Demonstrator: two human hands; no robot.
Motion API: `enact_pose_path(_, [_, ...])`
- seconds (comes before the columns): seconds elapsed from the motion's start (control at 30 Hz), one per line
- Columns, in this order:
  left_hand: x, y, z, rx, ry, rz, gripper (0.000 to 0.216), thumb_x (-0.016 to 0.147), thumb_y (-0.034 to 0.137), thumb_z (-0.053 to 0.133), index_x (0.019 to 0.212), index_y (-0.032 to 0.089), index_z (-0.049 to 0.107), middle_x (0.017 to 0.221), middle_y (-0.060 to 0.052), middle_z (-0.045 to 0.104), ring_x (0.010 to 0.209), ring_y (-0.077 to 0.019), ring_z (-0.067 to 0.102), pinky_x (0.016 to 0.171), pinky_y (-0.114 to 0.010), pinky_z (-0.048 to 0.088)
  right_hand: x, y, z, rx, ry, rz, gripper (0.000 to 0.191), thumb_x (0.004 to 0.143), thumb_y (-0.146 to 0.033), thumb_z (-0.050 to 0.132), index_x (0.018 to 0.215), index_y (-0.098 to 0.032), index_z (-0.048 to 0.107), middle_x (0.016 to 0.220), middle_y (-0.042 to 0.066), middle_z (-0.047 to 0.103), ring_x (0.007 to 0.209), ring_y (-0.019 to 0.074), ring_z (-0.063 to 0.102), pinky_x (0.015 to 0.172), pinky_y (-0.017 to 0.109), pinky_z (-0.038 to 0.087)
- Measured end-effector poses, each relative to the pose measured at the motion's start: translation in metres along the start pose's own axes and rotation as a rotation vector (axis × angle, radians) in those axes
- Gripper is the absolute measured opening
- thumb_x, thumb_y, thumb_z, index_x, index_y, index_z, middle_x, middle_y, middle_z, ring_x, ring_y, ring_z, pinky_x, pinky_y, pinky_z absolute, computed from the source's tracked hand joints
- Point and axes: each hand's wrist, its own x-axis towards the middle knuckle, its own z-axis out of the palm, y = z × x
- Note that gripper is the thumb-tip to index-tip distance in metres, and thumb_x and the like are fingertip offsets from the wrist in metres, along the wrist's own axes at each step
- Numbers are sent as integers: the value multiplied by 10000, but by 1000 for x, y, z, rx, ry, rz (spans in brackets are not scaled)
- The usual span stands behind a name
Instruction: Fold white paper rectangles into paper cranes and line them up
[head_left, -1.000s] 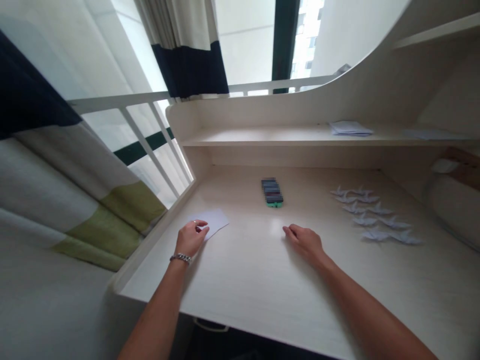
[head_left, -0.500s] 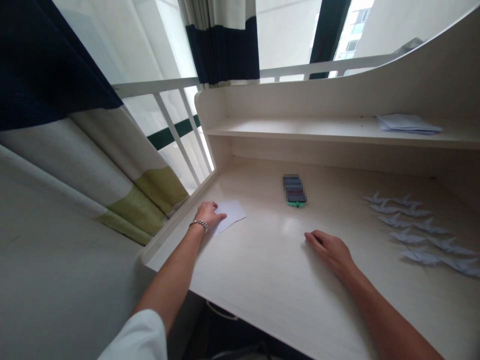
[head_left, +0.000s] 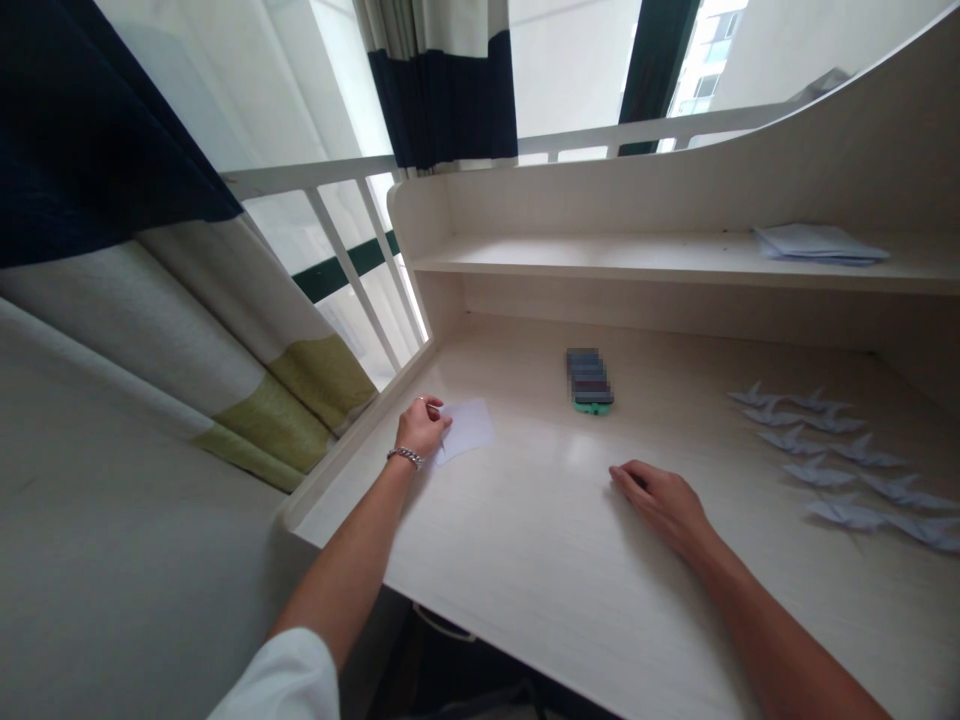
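My left hand [head_left: 423,426], with a chain bracelet at its wrist, is at the left edge of a small stack of white paper [head_left: 469,430] on the desk. Its thumb and fingers are drawn together in a pinch at the paper's edge. My right hand [head_left: 664,498] rests on the desk with its fingers curled in loosely, and nothing shows in it. Beyond the hands, between them, lies a dark phone-like object [head_left: 589,378] with a green edge, its surface blurred out.
Several folded white paper cranes [head_left: 819,474] stand in rows at the right of the desk [head_left: 525,530]. A pile of white paper [head_left: 819,244] lies on the shelf [head_left: 600,250] behind. Curtains [head_left: 262,370] and a railing [head_left: 330,235] border the left side.
My left hand has shifted slightly right, and its thumb has closed in toward the fingers at the paper. The right hand stays put.
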Motion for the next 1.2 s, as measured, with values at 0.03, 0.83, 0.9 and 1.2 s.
enact_pose_path(0.03, [-3, 2, 0, -66, 6, -14, 343, 636, 201, 733, 963, 153, 642, 774, -34, 648, 751, -183, 627, 745, -313, 484, 0, 0, 0, 4, 0, -3, 411, 899, -519, 396, 804, -251, 693, 784, 43, 720, 711, 216, 634, 620, 286, 371])
enact_pose_path(0.83, [-150, 66, 74, -713, -531, -240, 250, 730, 312, 748, 681, 124, 590, 542, -18, 653, 453, -105, 620, 453, -190, 499, -11, -17, 6, 1097, 48, 214, 420, 544, -469, 832, 725, -144, 638, 596, 9, 617, 518, 117, 551, 509, 241, 445])
enact_pose_path(0.9, [-149, 58, 66, -628, -535, -167, 233, 769, 320, 703, 682, 134, 594, 556, -15, 654, 473, -107, 623, 473, -202, 503, -12, -19, 5, 1081, 42, 201, 402, 555, -458, 826, 724, -144, 642, 596, 8, 615, 523, 116, 549, 511, 239, 440])
enact_pose_path(1.2, [-143, 46, 63, -45, -180, 710, 295, 812, 198, 635, 1106, 192, 639, 1060, -94, 672, 932, -208, 646, 809, -369, 570, -13, -5, -10, 1036, 34, 215, 337, 543, -395, 803, 696, -159, 618, 542, -21, 575, 471, 100, 487, 469, 235, 384])
